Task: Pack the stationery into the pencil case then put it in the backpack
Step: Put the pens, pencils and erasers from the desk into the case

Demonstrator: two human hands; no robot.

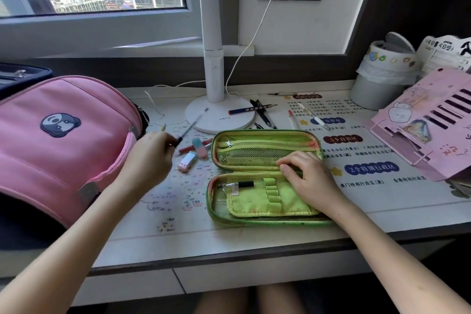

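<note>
A green pencil case [265,176] lies open on the desk, mesh pocket at the back and elastic loops in the front half. One black pen [238,184] sits in its front half. My right hand [305,173] rests on the case's middle fold, fingers curled on the fabric. My left hand [150,154] is raised left of the case and grips a thin pen [190,127], blurred, pointing up and to the right. A pink backpack [61,145] lies at the left. Erasers [200,146] and a red pen [190,146] lie between my left hand and the case.
A white lamp base [220,115] stands behind the case, with several pens and a pencil [262,109] beside it. White pens [312,116] lie further right. A pink folder [428,130] and a grey bin [377,84] fill the right side. A white cable [244,58] hangs from the wall socket.
</note>
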